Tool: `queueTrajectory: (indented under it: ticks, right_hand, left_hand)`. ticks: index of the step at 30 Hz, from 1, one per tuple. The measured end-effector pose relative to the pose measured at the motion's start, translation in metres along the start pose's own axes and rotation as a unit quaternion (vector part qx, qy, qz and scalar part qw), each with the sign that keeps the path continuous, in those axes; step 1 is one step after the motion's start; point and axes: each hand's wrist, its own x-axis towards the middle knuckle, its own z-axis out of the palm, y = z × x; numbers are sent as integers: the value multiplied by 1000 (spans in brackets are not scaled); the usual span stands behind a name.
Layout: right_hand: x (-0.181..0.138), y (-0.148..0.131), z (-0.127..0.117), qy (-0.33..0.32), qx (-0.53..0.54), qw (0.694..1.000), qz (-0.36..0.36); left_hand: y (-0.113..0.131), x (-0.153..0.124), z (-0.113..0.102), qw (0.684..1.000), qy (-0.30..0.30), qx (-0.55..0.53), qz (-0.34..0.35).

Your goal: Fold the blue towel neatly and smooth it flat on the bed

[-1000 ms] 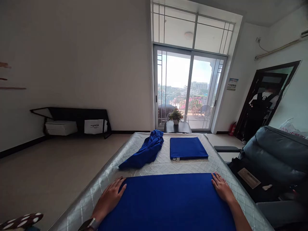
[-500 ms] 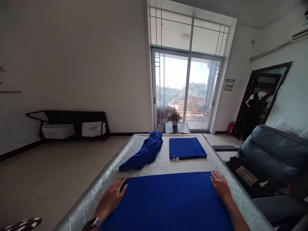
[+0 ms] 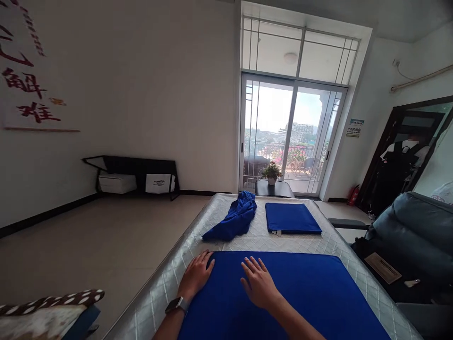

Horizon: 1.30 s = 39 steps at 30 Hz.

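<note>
A blue cloth (image 3: 300, 283) lies spread flat on the table, which has a pale quilted cover (image 3: 155, 293). My left hand (image 3: 196, 274) rests at the cloth's far left corner, fingers stretched out along the edge. Palm down over the middle of the cloth, my right hand (image 3: 259, 282) is open with its fingers spread. Neither hand grips anything. Beyond the far edge lie a crumpled blue cloth (image 3: 233, 219) on the left and a neatly folded blue cloth (image 3: 293, 218), with a small white tag, on the right.
A dark armchair (image 3: 421, 236) stands close on the right. A potted plant (image 3: 272, 174) sits on a chair (image 3: 274, 190) past the table's far end. A patterned fabric item (image 3: 49, 311) is at lower left. A person (image 3: 399, 163) stands by the doorway at right.
My right hand has moved left from the cloth's far right corner to its middle. My left hand stays at the left corner. The camera view has turned left.
</note>
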Motion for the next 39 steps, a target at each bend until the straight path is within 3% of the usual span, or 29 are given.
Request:
queueTrajectory:
  ticks: [5,8,11,14,18,22,25,31,39]
  right_hand:
    - [47,-16,31,-19,16,999,49]
    - [45,-5,39,-35,6,996,80]
    - [26,19,30,-54,-5,994,95]
    - [-4,58,6,-76,-20,990,116]
    - [-59,134,-30,-84,-54,979,178]
    - [-121,207,-56,-12,-112,949,294]
    - [-156,240,-67,30,-135,927,348]
    - [-176,258,-74,61,-134,911,385]
    - [-181,248,-83,85,-147,899,403]
  left_hand:
    - [1,1,1,1000,4,14,1]
    - [1,0,0,1000,5,14,-2]
    - [2,-1,-1,1000,0,11,-4]
    - [2,-2,-2,1000,-1,5,-5]
    - [0,-1,-1,1000,1,1,-3]
    - [-1,0,0,1000,-4,2,-6]
    - [-1,0,0,1000,1,9,-2]
    - [0,2,2,1000,-9,20,-5]
    - [0,2,0,1000,-1,11,-6]
